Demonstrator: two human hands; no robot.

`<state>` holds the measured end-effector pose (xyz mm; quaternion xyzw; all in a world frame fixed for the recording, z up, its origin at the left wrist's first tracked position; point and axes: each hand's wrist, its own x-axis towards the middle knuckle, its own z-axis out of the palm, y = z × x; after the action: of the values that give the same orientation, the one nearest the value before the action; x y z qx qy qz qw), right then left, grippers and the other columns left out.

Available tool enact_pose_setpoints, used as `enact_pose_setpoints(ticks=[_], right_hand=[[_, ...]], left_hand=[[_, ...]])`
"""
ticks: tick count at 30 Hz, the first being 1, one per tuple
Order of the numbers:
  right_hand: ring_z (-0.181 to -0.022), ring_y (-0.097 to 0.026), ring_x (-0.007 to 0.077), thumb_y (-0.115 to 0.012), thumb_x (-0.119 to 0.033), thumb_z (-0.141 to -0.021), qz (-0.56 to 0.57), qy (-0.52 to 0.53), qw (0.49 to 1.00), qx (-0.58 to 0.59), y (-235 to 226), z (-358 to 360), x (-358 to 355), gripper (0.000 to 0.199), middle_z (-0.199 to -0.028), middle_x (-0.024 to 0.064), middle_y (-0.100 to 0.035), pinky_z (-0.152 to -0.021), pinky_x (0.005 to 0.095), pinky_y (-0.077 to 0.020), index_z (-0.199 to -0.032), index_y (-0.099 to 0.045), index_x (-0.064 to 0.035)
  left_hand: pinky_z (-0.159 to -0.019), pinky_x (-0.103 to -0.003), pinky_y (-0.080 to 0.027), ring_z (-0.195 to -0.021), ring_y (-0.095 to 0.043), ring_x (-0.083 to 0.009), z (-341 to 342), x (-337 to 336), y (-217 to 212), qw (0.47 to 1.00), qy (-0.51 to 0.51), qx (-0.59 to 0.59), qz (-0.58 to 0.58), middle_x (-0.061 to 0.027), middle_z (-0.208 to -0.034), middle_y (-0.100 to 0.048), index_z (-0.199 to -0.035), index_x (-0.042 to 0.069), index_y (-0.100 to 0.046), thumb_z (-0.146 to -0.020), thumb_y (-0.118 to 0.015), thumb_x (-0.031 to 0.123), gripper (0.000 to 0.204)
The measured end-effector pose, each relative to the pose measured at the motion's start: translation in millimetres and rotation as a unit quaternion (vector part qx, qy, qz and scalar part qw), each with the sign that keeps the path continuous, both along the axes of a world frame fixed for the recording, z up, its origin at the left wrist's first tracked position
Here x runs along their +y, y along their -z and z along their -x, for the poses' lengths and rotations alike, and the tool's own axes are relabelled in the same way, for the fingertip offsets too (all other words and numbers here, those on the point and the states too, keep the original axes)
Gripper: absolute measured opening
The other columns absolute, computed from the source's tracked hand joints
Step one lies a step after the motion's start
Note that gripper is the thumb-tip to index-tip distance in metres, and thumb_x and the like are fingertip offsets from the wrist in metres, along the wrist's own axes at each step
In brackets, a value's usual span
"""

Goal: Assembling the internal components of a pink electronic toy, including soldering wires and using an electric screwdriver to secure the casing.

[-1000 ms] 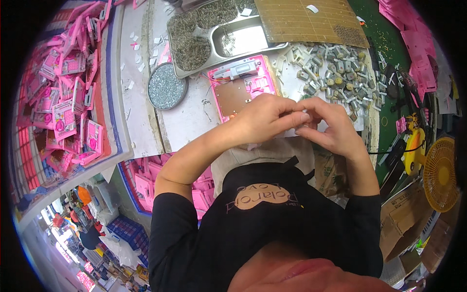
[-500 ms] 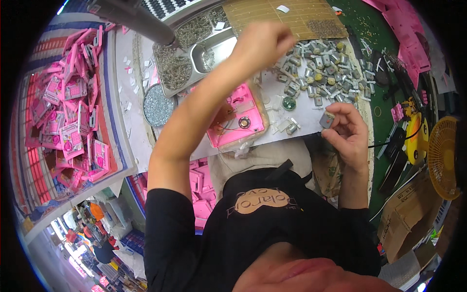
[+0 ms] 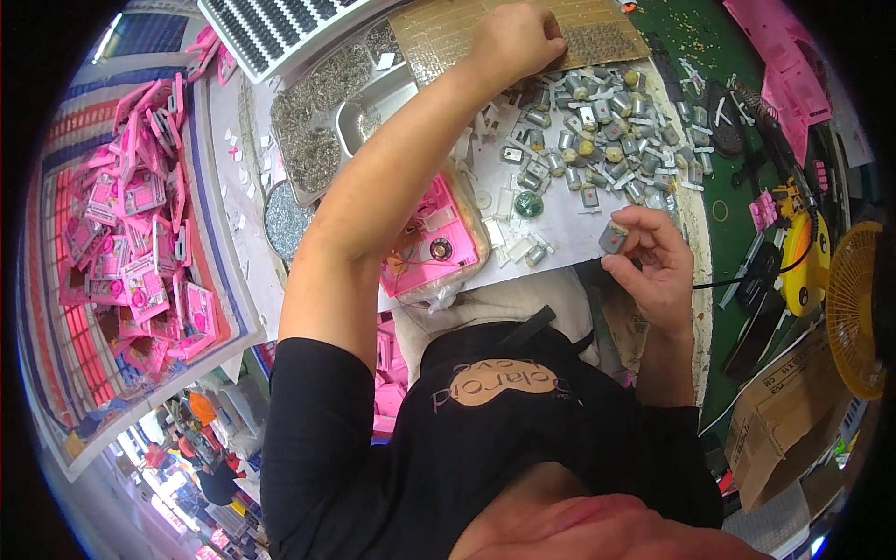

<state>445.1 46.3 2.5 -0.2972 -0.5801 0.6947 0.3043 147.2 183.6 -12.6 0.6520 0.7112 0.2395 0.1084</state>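
My left hand (image 3: 519,39) reaches over the far cardboard sheet (image 3: 439,37), next to a patch of tiny grey-brown parts (image 3: 597,45) lying on it. Its fingers are curled together, and I cannot make out whether anything is in them. At the near right, my right hand (image 3: 661,271) pinches a small grey motor (image 3: 612,237) between thumb and fingers, just above the table edge. Many similar motors (image 3: 616,140) lie heaped between the two hands. Below my left forearm sits an open pink plastic housing (image 3: 411,271) with wires and a round black part, partly hidden by the arm.
A metal tray (image 3: 343,131) of small metal pieces and a bowl of silvery bits (image 3: 285,219) stand at the left. Pink toy parts (image 3: 140,224) pile up farther left. On the right are a yellow fan (image 3: 854,308) and a cardboard box (image 3: 789,401).
My left hand has moved farther away over the cardboard, to the tiny parts. The right hand still holds the motor. The view has shifted, and the grey tube at upper left is gone from sight.
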Motion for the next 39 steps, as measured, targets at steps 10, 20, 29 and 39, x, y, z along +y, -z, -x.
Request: enact_pose_setpoints(ticks=[10, 20, 29, 39], right_hand=[[-0.078, -0.058, 0.0058, -0.075, 0.007, -0.083, -0.026, -0.018, 1.0, -0.002, -3, 9, -6, 0.046, -0.085, -0.0017, -0.06, -0.072, 0.0202, -0.0458, -0.125, -0.061, -0.001], [-0.077, -0.055, 0.0047, -0.075, 0.008, -0.083, -0.034, -0.004, 0.998, -0.052, -14, 17, -17, 0.048, -0.084, -0.0025, -0.059, -0.07, 0.0194, -0.0426, -0.127, -0.06, -0.0006], [-0.076, -0.053, 0.0039, -0.072, 0.008, -0.084, -0.07, -0.012, 0.995, -0.066, -11, 31, -13, 0.047, -0.082, -0.002, -0.059, -0.069, 0.0182, -0.0399, -0.129, -0.06, 0.0006], [-0.062, -0.06, 0.018, -0.071, -0.011, -0.084, -0.247, -0.112, 0.918, -0.288, 13, 75, 20, 0.037, -0.069, 0.0045, -0.059, -0.061, 0.0322, -0.0478, -0.12, -0.066, -0.0113]], left_hand=[[-0.081, -0.049, -0.057, -0.088, -0.073, -0.0373, -16, -5, -11, 0.992, -0.045, 0.115, 0.01, -0.0217, -0.089, -0.074, -0.087, 0.005, -0.078, -0.081, -0.068, 0.023, 0.022], [-0.086, -0.044, -0.059, -0.102, -0.074, -0.0331, -15, 16, 0, 0.987, -0.091, 0.111, 0.076, -0.0187, -0.109, -0.075, -0.101, 0.005, -0.079, -0.082, -0.071, 0.023, 0.028], [-0.086, -0.044, -0.059, -0.1, -0.074, -0.0343, -16, 15, 8, 0.994, -0.066, 0.081, 0.036, -0.0199, -0.105, -0.075, -0.1, 0.004, -0.079, -0.082, -0.071, 0.023, 0.027], [-0.078, -0.049, -0.057, -0.083, -0.072, -0.0393, -2, -26, -14, 0.961, 0.001, -0.005, -0.278, -0.0235, -0.085, -0.072, -0.087, -0.001, -0.072, -0.08, -0.068, 0.014, 0.017]])
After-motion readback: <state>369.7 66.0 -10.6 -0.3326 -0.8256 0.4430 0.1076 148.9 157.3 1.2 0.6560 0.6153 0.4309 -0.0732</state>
